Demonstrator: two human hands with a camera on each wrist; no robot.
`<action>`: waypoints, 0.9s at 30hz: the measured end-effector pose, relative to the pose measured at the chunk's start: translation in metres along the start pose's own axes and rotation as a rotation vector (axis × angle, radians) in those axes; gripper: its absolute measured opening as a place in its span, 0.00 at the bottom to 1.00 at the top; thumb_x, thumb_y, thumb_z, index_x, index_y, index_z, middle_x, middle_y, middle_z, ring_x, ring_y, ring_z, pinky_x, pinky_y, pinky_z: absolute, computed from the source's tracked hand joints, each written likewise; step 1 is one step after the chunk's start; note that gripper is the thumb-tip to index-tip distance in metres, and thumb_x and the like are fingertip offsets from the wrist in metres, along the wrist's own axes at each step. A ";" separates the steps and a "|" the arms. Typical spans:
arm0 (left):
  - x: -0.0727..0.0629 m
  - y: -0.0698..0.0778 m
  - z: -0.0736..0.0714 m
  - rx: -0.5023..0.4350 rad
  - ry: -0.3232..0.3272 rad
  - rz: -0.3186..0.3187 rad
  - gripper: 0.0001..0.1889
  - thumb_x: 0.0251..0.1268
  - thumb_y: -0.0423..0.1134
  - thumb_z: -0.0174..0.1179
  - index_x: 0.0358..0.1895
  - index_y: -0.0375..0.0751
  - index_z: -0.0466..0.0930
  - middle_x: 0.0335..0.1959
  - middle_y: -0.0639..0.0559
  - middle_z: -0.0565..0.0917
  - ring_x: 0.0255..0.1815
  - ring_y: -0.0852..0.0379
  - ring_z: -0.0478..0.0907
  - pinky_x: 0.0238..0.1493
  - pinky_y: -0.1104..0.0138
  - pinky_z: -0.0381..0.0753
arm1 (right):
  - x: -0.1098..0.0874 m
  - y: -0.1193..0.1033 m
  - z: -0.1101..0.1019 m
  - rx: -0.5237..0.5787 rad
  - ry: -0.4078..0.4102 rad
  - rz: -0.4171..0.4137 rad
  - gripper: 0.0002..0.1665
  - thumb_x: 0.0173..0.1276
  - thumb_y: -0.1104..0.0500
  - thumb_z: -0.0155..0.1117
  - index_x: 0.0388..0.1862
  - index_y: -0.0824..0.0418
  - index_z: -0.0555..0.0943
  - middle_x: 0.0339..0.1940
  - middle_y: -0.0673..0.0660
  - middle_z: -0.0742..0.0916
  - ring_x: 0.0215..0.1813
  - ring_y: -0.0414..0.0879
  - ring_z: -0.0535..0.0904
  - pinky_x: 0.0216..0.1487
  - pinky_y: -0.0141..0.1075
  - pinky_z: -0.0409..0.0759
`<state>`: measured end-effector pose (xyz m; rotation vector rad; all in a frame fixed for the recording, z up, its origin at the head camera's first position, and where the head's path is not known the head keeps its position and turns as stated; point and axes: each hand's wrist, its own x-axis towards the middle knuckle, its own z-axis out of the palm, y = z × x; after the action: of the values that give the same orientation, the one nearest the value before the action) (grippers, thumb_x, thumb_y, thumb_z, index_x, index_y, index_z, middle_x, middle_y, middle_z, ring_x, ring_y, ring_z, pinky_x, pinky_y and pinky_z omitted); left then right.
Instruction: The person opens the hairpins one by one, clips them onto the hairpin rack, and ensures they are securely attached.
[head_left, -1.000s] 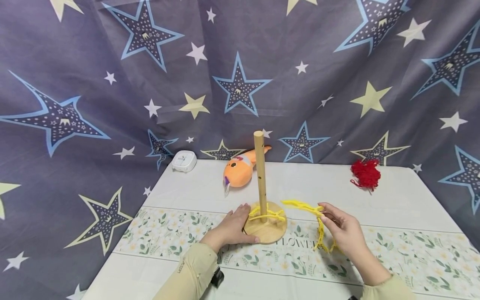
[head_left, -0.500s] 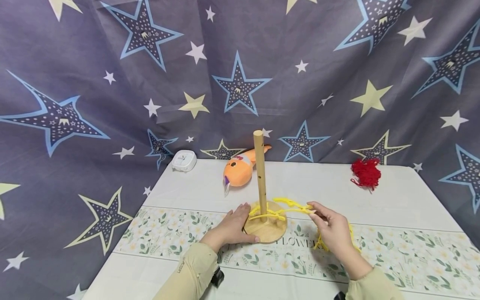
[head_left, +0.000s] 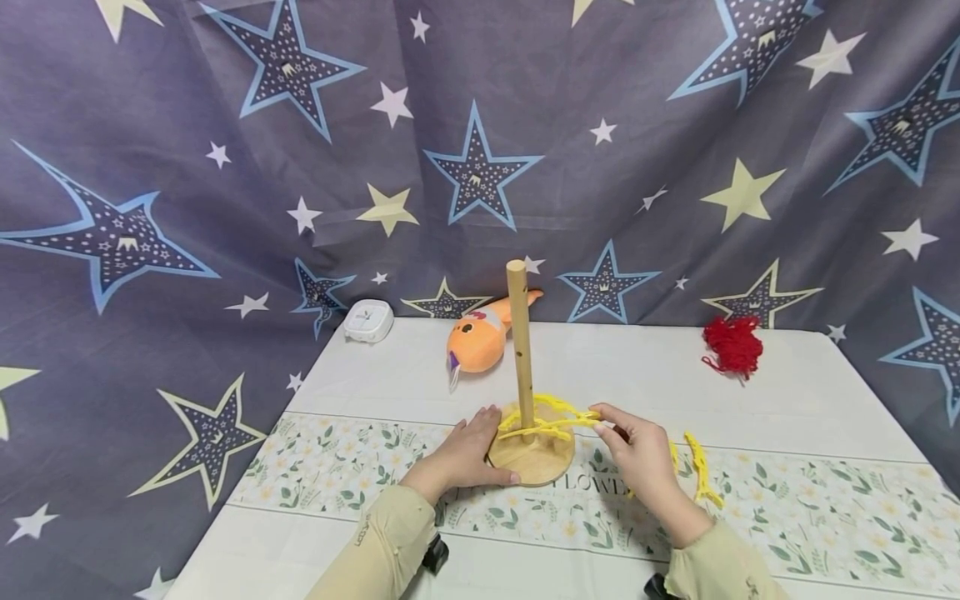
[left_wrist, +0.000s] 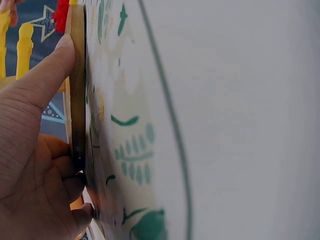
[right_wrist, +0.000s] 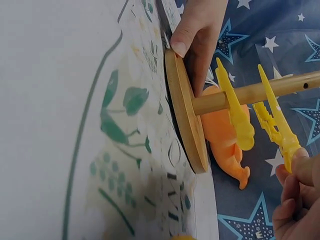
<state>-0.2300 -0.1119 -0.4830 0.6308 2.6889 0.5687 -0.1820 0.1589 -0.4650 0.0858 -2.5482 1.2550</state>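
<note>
A round wooden base (head_left: 525,472) carries an upright wooden post (head_left: 521,350) with small holes along it. My left hand (head_left: 467,454) holds the base at its left side, thumb on the front rim and fingers round the edge. A yellow forked plastic piece (right_wrist: 242,131) sits low on the post, its prongs on either side. My right hand (head_left: 643,457) pinches a second yellow forked piece (right_wrist: 286,139) by its joined end. In the right wrist view this piece's prongs point at the post, higher than the first piece and overlapping the post.
More yellow plastic pieces (head_left: 699,467) lie on the table right of my right hand, partly hidden by it. Behind the post are an orange plush toy (head_left: 477,343) and, farther left, a white case (head_left: 369,322). Red yarn (head_left: 733,346) lies at the back right.
My right hand has moved left with the yellow forked piece, bringing its prongs from beside the base to the post. The left hand has stayed on the base.
</note>
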 end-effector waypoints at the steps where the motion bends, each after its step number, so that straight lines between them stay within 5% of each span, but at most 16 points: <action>1: 0.000 0.000 0.000 0.000 0.000 0.000 0.59 0.53 0.67 0.65 0.78 0.35 0.44 0.79 0.43 0.49 0.79 0.49 0.43 0.76 0.50 0.44 | 0.000 -0.001 0.002 0.000 -0.003 0.010 0.14 0.69 0.61 0.64 0.53 0.55 0.86 0.21 0.54 0.81 0.19 0.41 0.66 0.17 0.30 0.66; 10: 0.000 -0.001 0.000 0.003 -0.005 -0.002 0.59 0.53 0.67 0.64 0.78 0.37 0.44 0.79 0.44 0.48 0.79 0.49 0.42 0.76 0.50 0.43 | 0.005 -0.007 0.015 0.055 -0.021 0.015 0.14 0.68 0.63 0.65 0.52 0.56 0.86 0.29 0.55 0.86 0.20 0.41 0.68 0.17 0.30 0.69; 27: 0.000 0.000 -0.001 0.003 -0.003 0.005 0.60 0.52 0.68 0.65 0.78 0.36 0.44 0.79 0.43 0.49 0.79 0.49 0.43 0.76 0.49 0.44 | 0.009 -0.008 0.030 0.034 -0.023 0.004 0.14 0.65 0.60 0.68 0.50 0.54 0.87 0.19 0.50 0.77 0.22 0.42 0.67 0.19 0.30 0.66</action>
<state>-0.2304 -0.1118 -0.4819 0.6387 2.6861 0.5648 -0.1965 0.1308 -0.4735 0.1033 -2.5484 1.3061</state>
